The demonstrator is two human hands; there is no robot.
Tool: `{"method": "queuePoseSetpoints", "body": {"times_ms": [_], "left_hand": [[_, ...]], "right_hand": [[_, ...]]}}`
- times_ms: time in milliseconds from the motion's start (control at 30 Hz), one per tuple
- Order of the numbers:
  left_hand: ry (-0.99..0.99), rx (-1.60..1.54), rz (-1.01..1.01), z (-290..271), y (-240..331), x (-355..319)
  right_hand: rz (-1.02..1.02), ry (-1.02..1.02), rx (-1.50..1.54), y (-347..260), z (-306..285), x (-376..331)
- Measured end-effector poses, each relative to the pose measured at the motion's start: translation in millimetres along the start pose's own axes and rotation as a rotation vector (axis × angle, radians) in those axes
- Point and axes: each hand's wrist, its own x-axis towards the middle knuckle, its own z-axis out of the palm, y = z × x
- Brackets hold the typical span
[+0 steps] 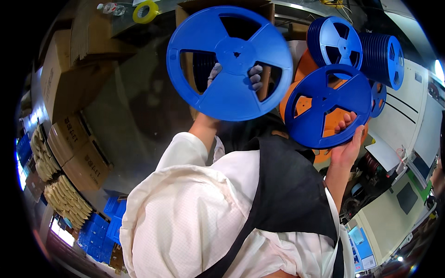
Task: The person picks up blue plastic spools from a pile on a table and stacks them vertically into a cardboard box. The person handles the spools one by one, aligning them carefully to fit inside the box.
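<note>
Holding light-blue reel [232, 65], dark-blue reel [330, 103], edges just apart.

Well left of my left grip [255, 78], I see bold black characters printed on two brown cardboard cartons [63, 147]. Below my right grip [348, 142], a white label [369, 262] bears a square code, too small for me to read.

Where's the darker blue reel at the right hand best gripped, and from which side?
The darker blue reel is probably best gripped by its lower-right rim, from below right: a cut-out there admits fingers, as the right hand shows.
</note>
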Motion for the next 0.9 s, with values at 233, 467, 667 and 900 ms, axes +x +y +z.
{"method": "queuePoseSetpoints", "body": {"times_ms": [233,467,667,900], "left_hand": [[0.61,0.445,0.057,-88,30,45],[0.744,0.507,0.004,-167,31,140],[0.785,0.533,-0.054,-178,27,190],[0.569,0.197,0.182,-293,48,199]], "right_hand": [[0.02,-0.041,-0.1,4,4,7],[0.024,-0.08,-0.207,-5,-10,11],[0.049,-0.065,-0.229,-3,-20,16],[0.031,-0.087,-0.262,-7,-18,17]]}}
